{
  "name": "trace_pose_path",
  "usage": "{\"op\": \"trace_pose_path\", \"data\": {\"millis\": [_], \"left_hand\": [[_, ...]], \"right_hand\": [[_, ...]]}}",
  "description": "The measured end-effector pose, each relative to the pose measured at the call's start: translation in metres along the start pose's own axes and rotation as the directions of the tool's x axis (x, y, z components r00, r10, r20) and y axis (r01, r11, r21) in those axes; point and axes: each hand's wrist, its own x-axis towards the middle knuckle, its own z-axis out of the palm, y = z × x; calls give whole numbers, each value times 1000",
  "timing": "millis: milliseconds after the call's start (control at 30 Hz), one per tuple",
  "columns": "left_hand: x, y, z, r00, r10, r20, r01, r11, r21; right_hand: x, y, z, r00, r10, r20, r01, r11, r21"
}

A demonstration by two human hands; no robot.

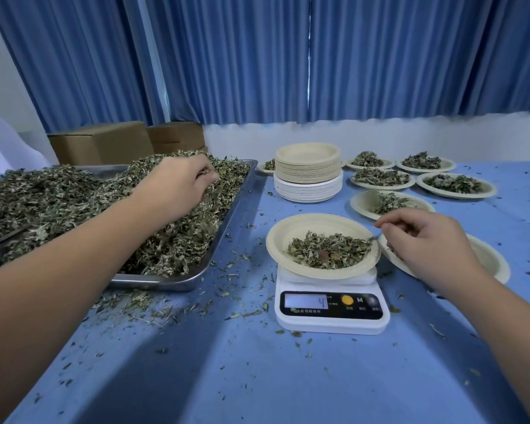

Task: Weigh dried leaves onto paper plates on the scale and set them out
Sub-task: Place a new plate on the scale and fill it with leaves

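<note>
so the left hand point(178, 182) is dug into the big heap of dried leaves point(83, 203) on the metal tray point(227, 221), fingers curled shut around a clump; right hand point(426, 237) hangs just beside the paper plate point(288, 231) sitting on the scale point(331, 313), fingertips pressed together, looks like pinching a leaf bit but can't really tell; plate's got a small pile in it; filled plates point(383, 179) sit further back near the plate stack point(308, 172)

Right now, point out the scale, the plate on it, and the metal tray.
scale point(331, 321), head view, white front casing under the display.
plate point(283, 240), head view, bare left inner rim.
metal tray point(227, 218), head view, right side wall.
</note>
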Motion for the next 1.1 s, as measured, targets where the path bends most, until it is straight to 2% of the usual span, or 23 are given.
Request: {"op": "trace_pose_path", "data": {"millis": [200, 300, 433, 533, 600, 733, 833, 967, 1100], "left_hand": [[9, 69, -5, 993, 47, -105, -78, 944, -321], [11, 106, 4, 991, 111, -70, -131, 881, -454], [10, 139, 30, 976, 211, 44, -154, 826, -542], [8, 149, 47, 951, 259, 171, -129, 831, -541], [7, 150, 52, 924, 292, 248, -151, 873, -463], [6, 142, 51, 900, 321, 295, -192, 899, -393], [5, 135, 49, 919, 298, 258, -144, 864, -482], [4, 128, 44, 960, 217, 178, -29, 705, -708], [1, 117, 40, 993, 112, 40, -36, 603, -797]], "right_hand": [[1, 1, 0, 1000, -5, -7, 5, 1000, 0], [2, 3, 0, 1000, -11, -7, 11, 1000, -5], [4, 6, 0, 1000, -31, -2, 31, 1000, 3], [4, 7, 2, 999, -55, -1, 55, 998, 16], [4, 6, 2, 998, -65, 3, 65, 998, 19], [4, 4, 2, 997, -74, 7, 74, 997, 25], [4, 3, 3, 998, -57, 17, 56, 998, 23], [3, 2, 2, 998, -52, 28, 52, 999, 16], [2, 2, 1, 999, -40, 22, 39, 999, 38]]}}
